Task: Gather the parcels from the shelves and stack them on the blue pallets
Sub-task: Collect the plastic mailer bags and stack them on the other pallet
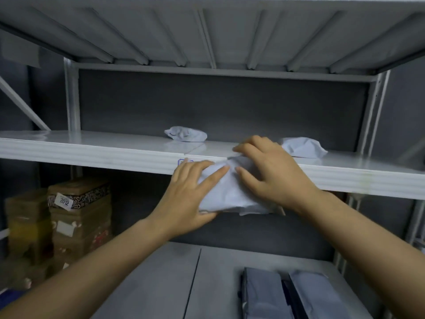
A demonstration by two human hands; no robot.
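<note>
A soft white parcel bag hangs in front of the middle shelf's edge, held between both hands. My left hand grips its left end, fingers over the top and thumb beneath. My right hand holds its upper right part, fingers curled over the far edge. Two more crumpled white parcels lie on that shelf: one at the back centre, one at the back right. No blue pallet is in view.
Grey metal shelving fills the view, with an upper shelf overhead. The lower shelf carries grey and dark flat parcels at the right. Taped brown cartons are stacked at the lower left.
</note>
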